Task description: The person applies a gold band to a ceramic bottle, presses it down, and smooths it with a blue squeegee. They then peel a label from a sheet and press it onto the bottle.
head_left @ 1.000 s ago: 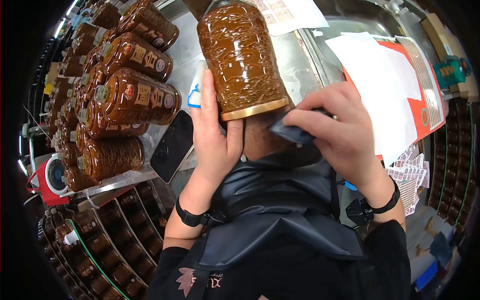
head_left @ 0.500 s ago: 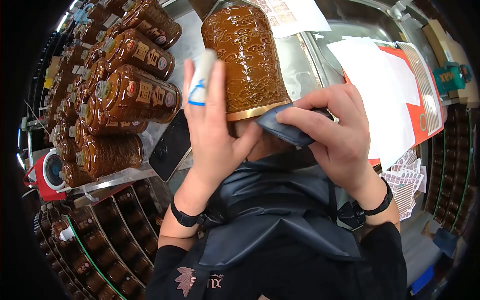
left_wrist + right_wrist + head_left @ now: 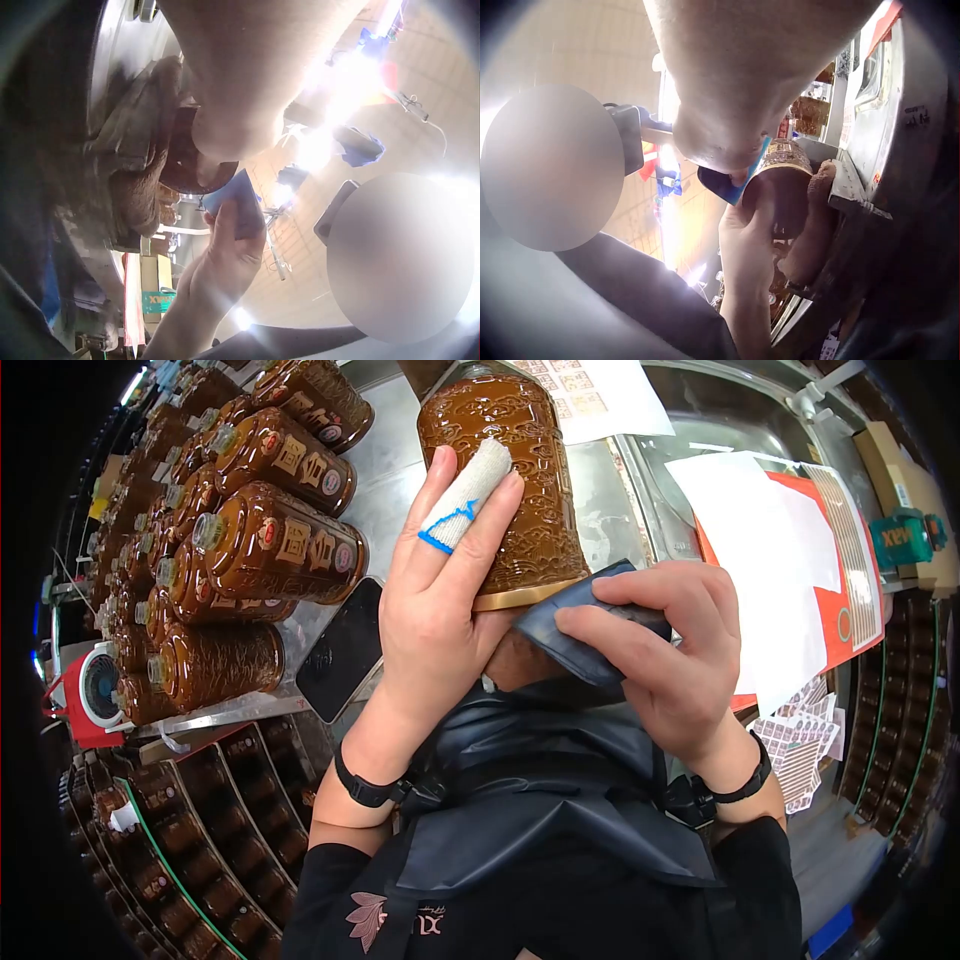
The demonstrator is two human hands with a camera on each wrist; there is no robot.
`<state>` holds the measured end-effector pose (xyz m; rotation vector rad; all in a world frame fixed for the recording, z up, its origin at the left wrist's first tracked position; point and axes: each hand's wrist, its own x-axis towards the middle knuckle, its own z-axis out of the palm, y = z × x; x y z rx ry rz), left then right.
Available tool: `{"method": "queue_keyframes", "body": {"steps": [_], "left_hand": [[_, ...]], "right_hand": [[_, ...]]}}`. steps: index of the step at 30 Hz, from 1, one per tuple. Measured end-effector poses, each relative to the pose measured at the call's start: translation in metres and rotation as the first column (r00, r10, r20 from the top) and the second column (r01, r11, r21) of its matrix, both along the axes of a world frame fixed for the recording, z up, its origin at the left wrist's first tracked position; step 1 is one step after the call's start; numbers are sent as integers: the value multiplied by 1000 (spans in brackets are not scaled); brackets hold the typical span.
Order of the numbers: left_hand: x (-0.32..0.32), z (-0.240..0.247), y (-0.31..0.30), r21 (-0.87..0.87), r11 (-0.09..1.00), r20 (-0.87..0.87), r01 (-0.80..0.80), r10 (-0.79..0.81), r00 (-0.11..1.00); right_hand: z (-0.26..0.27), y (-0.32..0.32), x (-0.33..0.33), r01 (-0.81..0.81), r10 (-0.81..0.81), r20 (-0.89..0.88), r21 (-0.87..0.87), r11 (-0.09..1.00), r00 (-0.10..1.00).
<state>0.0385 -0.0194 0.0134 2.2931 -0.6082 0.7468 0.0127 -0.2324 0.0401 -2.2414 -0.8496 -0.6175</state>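
Observation:
A brown embossed bottle lies on its side, its gold base rim toward the body. Across its near left side rests my left hand, fingers extended, thumb by the base, a white cover with blue edging on one finger. My right hand pinches a folded dark blue sheet between thumb and fingers, against or close to the rim's right part. In the left wrist view the sheet stands beside the round base. The right wrist view shows the left thumb over part of the base.
Labelled brown bottles crowd the left side of the metal table, with a black phone nearer. On the right, white papers cover a red sheet. A red-framed fan stands at far left, above racks of bottles.
My left hand has lifted off the bottle's left side and come down farther right on it. The sheet in my right hand has moved left and spread wider by the rim.

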Motion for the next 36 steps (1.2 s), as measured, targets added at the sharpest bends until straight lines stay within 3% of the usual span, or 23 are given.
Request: {"method": "queue_keyframes", "body": {"steps": [9, 12, 18, 36], "left_hand": [[0, 0, 0, 4, 1000, 9, -4, 4, 1000], [0, -3, 1, 25, 999, 30, -20, 19, 999], [-1, 0, -1, -13, 1000, 22, -1, 1, 1000], [0, -2, 1, -25, 1000, 26, -1, 2, 1000]], "right_hand": [[3, 2, 1, 4, 2, 98, -56, 998, 995], [8, 8, 0, 30, -29, 25, -44, 999, 999], [3, 4, -1, 23, -14, 117, -74, 997, 993], [3, 9, 2, 14, -3, 120, -85, 996, 993]]}}
